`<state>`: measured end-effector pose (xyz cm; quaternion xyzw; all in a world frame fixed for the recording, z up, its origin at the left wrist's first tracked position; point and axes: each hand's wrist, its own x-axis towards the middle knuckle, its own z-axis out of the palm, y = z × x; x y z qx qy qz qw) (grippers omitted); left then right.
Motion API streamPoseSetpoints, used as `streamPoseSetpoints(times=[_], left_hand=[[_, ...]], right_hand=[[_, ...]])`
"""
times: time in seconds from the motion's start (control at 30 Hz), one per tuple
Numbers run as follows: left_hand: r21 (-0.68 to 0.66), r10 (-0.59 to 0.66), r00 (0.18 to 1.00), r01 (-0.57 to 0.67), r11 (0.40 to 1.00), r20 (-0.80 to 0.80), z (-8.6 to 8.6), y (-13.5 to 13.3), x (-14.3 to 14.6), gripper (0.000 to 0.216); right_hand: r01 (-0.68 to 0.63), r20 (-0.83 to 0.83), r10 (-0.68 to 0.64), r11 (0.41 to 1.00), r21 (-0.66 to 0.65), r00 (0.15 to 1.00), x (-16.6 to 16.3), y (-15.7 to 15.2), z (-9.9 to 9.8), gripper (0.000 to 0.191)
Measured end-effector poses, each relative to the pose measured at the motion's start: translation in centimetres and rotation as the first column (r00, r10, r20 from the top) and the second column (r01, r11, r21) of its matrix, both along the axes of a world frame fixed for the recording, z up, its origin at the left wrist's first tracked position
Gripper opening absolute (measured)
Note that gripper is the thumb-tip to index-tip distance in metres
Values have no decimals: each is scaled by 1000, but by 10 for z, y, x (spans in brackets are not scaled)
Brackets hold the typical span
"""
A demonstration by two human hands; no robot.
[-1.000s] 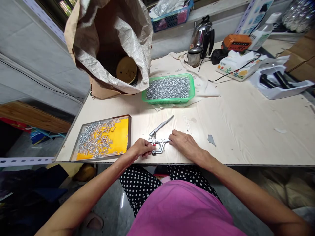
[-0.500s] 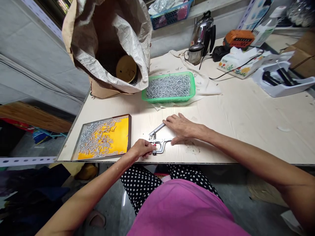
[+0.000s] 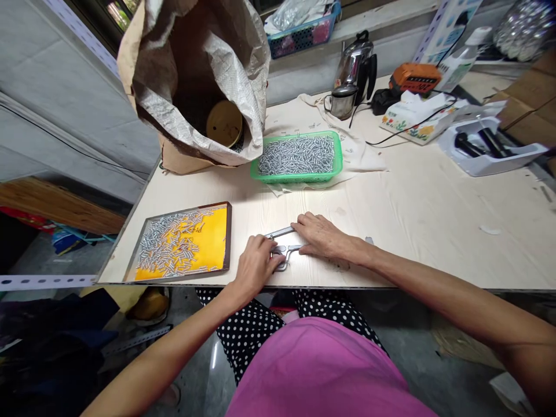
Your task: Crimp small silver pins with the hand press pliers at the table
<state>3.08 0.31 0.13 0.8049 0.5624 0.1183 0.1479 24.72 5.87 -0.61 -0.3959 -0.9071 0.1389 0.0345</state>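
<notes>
A silver hand tool (image 3: 284, 249), with two long handles like pliers, lies near the front edge of the table. My right hand (image 3: 320, 236) has its fingers on the upper handle and its thumb by the lower one, gripping both ends. The head of the tool is under my left hand (image 3: 255, 263), whose fingers and thumb close round it and hide most of it. Left of my hands sits a shallow tray (image 3: 229, 237) with a yellow bottom, scattered with small silver metal pins or springs. Whether a small part is pinched in my left fingers is hidden.
A green basket (image 3: 339, 168) full of similar small metal parts stands behind my hands. A large open sack (image 3: 256, 110) with a round yellowish tub inside is at the back left. Farther right are a metal kettle (image 3: 354, 61), a tissue pack and a white tray (image 3: 482, 165).
My left hand has moved up and over the tool's head, covering the spring and red part seen before. The tool's handles have come closer together in my right hand.
</notes>
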Motion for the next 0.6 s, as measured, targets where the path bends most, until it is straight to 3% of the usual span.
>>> streamPoseSetpoints(times=[0.13,0.27,0.37,0.47,0.6], left_hand=[[29,-255,965,257,966,-58,-13,20,16,67],[-73,-348,928,341,937,-135,-13,35,19,75],[-100,-333,916,318,943,-223,-6,34,22,64],[-145,-336,903,307,941,-268,2,28,29,38],[-183,-307,909,263,947,-282,3,19,37,14]], right_hand=[[-31,-42,31,999,-12,999,-1,-6,-1,51],[32,-4,-32,999,-38,999,6,-10,4,71],[69,38,-68,998,-14,997,10,-15,9,47],[41,34,-40,999,-6,999,9,-21,7,23],[19,-1,-19,1000,19,1000,5,-29,-6,9]])
